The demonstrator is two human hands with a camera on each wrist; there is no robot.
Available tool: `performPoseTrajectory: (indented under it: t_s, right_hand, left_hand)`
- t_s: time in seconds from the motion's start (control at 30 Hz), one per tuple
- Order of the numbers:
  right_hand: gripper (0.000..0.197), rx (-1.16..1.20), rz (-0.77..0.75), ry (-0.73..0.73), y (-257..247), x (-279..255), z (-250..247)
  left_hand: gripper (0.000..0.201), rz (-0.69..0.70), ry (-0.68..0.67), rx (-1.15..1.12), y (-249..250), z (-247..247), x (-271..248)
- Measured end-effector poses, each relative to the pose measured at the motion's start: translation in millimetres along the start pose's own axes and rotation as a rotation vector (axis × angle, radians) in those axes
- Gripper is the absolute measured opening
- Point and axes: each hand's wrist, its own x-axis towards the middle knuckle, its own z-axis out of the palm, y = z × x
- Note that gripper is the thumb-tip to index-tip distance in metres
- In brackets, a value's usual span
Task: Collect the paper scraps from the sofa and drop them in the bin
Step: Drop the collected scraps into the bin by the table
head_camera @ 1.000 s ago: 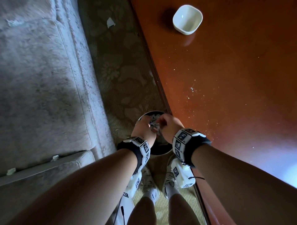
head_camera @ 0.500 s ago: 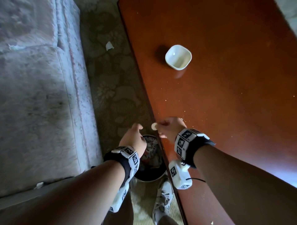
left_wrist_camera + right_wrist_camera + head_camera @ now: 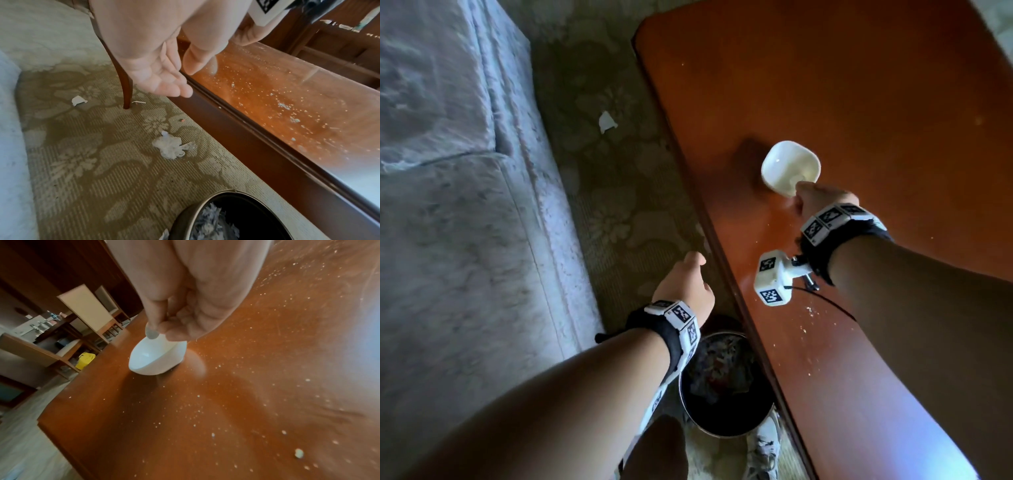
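Note:
The round dark bin (image 3: 684, 394) stands on the carpet against the table edge, with shredded paper (image 3: 211, 224) inside. My left hand (image 3: 685, 284) hovers just beyond it over the carpet, fingers relaxed and empty (image 3: 185, 81). My right hand (image 3: 800, 193) is over the table and pinches a small round pale disc (image 3: 151, 334) directly above a white bowl (image 3: 158, 358). A crumpled paper scrap (image 3: 170, 147) and a smaller scrap (image 3: 77, 100) lie on the carpet. The grey sofa (image 3: 448, 222) is at the left.
The reddish wooden table (image 3: 842, 85), dusted with pale crumbs, fills the right side. One of its curved legs (image 3: 125, 91) stands on the patterned carpet (image 3: 613, 205), which forms a narrow lane between sofa and table. My shoe (image 3: 762, 452) is beside the bin.
Both hands have left the bin's mouth. The right hand carried the pale disc forward over the table to the bowl. The left hand moved ahead of the bin.

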Motion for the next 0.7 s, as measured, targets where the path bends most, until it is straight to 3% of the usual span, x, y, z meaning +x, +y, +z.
performPoseTrajectory:
  t_s: [0.13, 0.27, 0.33, 0.4, 0.47, 0.57, 0.7]
  right_hand:
    - [0.021, 0.055, 0.038, 0.034, -3.3, 10.3, 10.8]
    - [0.011, 0.041, -0.051, 0.005, 6.5, 9.7, 14.0]
    - [0.02, 0.064, -0.072, -0.042, 16.3, 6.0, 11.3]
    - [0.022, -0.031, -0.122, -0.092, 26.0, -3.7, 6.5]
    - [0.012, -0.192, -0.226, -0.141, 34.0, -22.5, 2.6]
    - [0.007, -0.435, -0.427, -0.279, 53.7, -65.2, -6.3]
    - [0.009, -0.645, -0.532, -0.582, 102.7, -121.3, -18.9]
  left_hand:
    - [0.042, 0.019, -0.03, 0.019, 0.1, -14.5, 16.6]
    - [0.041, 0.031, -0.052, 0.036, -3.2, -12.8, 18.1]
    - [0.041, 0.012, -0.063, 0.044, -0.3, -9.6, 12.0]
    - [0.042, -0.003, -0.064, 0.047, 4.3, -5.6, 2.2]
    - [0.042, -0.02, -0.052, 0.041, 8.6, -1.0, -10.7]
    - [0.042, -0.047, -0.017, 0.034, 11.3, 8.4, -37.8]
    - [0.034, -0.107, -0.002, 0.049, 1.9, 29.1, -90.2]
